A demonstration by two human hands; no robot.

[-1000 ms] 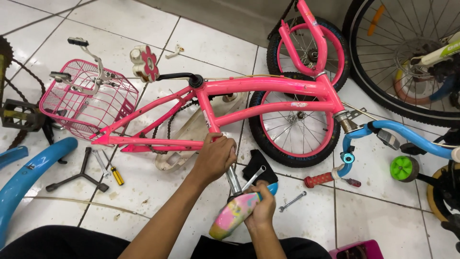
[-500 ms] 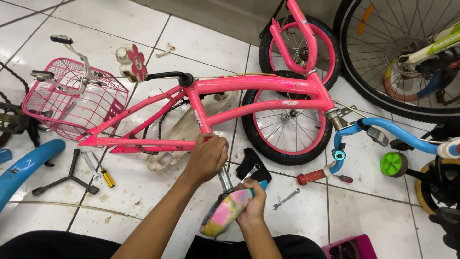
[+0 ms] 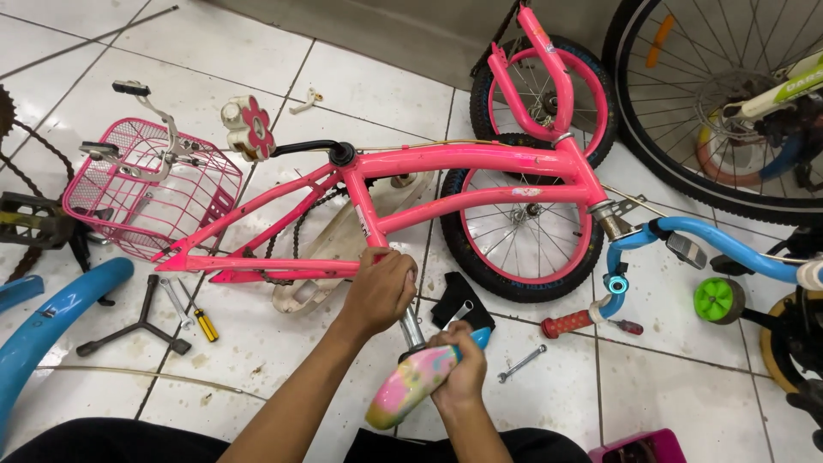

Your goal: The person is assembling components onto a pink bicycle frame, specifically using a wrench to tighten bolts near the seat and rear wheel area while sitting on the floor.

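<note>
pastel multicoloured bicycle saddle [image 3: 410, 386] near centre, long axis near-left to far-right, nose near-left | right hand [image 3: 463, 364] fingers wrapped around saddle | left hand [image 3: 380, 289] fist closed on metal seat post [image 3: 412, 328] at pink bicycle frame [image 3: 446, 163]

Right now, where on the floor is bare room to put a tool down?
Bare tiles lie between the small spanner, the red-handled screwdriver and the green wheel. More lie above the pink basket. Crowded: around the Y-shaped wrench and yellow screwdriver.

The bike frame [image 3: 446, 163] is bright pink; the saddle [image 3: 411, 386] swirls pastel pink, yellow and green; the wire basket [image 3: 150, 201] is pink; the mudguard [image 3: 51, 321] blue; the floor tiles [image 3: 686, 403] white.
</note>
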